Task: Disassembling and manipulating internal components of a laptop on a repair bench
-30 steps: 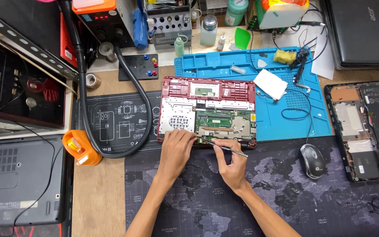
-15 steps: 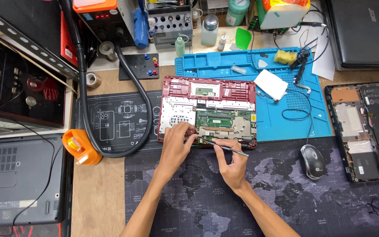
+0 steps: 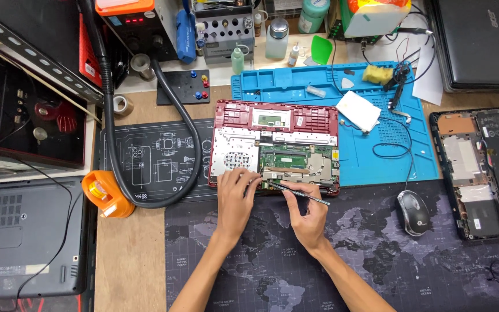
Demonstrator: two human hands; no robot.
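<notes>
- red opened laptop [image 3: 275, 144] lies back-up between the blue mat [image 3: 376, 156] and the dark map mat [image 3: 347, 260], silver shielding and green board bare.
- left hand [image 3: 235, 199] rests fingers curled on its near edge.
- right hand [image 3: 307, 214] pinches a thin metal tool [image 3: 298, 193], tip at the board's front edge.

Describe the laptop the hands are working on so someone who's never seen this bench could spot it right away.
Start at the blue silicone mat at the back of the bench; the opened laptop lies against its left edge, just above the left hand and the right hand, which holds a thin tool. Unlike the black laptop base to the right, its shell is dark red.
</notes>
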